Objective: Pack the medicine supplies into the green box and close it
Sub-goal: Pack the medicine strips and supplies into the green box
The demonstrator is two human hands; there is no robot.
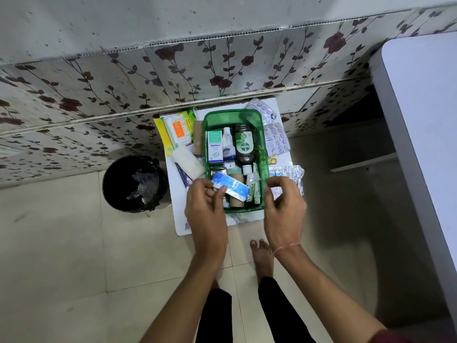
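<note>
The green box [232, 117] stands open on a small white table [244, 220], with a brown Dettol bottle [244, 146], an Optibex carton [215, 149], a white bottle [228, 144] and several small items inside. My left hand [206, 209] holds a blue-and-white packet [231, 186] over the box's near left corner. My right hand [284, 206] hovers at the near right corner, fingers curled over a blister strip [288, 173]; whether it grips the strip I cannot tell. More blister strips [275, 138] lie right of the box. A cotton bud pack [179, 131] and a white roll [188, 160] lie left.
A black bin [134, 183] with a plastic liner stands on the tiled floor left of the table. A floral-tiled wall runs behind. A white surface [425, 120] juts in at the right. My bare foot [262, 258] is under the table's near edge.
</note>
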